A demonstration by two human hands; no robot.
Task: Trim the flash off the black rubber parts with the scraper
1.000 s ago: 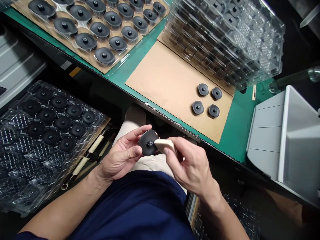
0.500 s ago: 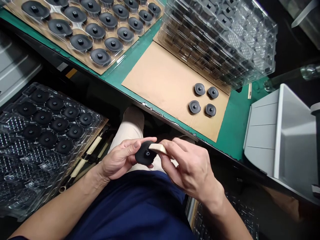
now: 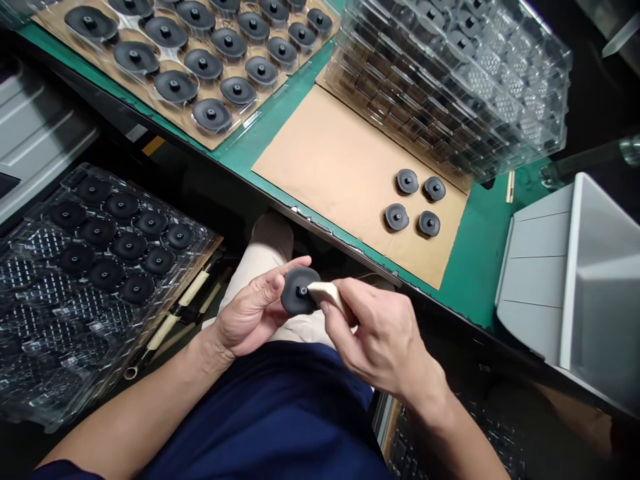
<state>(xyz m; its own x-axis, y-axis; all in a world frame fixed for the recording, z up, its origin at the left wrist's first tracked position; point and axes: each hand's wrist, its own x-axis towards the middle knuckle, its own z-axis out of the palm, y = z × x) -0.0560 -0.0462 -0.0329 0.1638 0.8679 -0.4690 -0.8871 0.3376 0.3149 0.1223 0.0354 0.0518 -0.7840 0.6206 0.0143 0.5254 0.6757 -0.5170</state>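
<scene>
Above my lap, my left hand (image 3: 257, 310) grips a round black disc (image 3: 295, 300) by its edge, with its small central stub facing up. My right hand (image 3: 377, 327) pinches a flat, cream-coloured block (image 3: 327, 293), perhaps a pad or a piece of felt; its exact kind cannot be made out. The block's tip lies against the disc, close to the stub. On the brown cardboard sheet (image 3: 320, 153) beyond my hands sit several similar black discs (image 3: 397, 217), stubs up.
At the back left of the green bench (image 3: 480, 253), a clear tray (image 3: 247, 123) holds many discs. Stacked clear trays (image 3: 450, 87) stand at the back right, a grey bin (image 3: 537, 267) at the right. Lower left is another disc-filled tray (image 3: 45, 307).
The disc has tilted and shifted slightly up and right in my left hand. The cream block has moved from the disc's upper edge to beside its stub. The camera view has shifted slightly.
</scene>
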